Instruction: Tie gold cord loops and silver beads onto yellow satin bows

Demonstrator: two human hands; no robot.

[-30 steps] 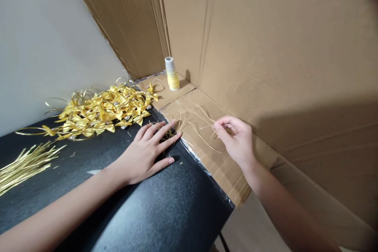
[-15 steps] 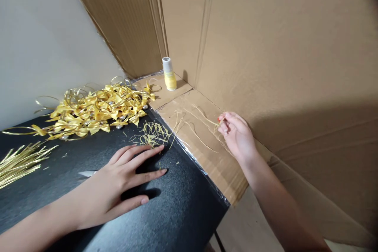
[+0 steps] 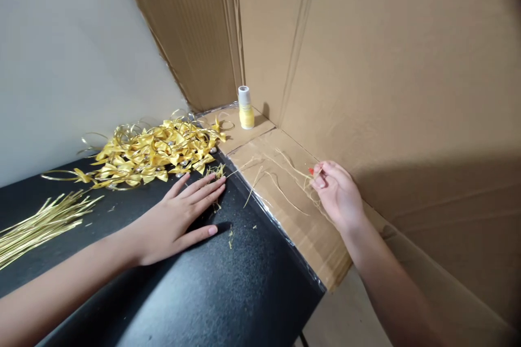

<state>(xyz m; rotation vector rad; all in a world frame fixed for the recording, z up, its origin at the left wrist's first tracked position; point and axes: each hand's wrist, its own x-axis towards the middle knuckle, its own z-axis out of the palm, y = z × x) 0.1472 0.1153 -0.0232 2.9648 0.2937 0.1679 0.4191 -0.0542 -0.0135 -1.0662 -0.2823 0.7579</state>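
it appears to be a small handicraft workspace; whether in a home or a workshop, i cannot tell. a black surface [image 3: 244, 287] carries heaped yellow bows [image 3: 152, 149] left of centre, gold strips [image 3: 44, 227] at the left edge and thread scraps [image 3: 220, 171] mid-frame. cardboard panels [image 3: 386, 65] fill the upper right.
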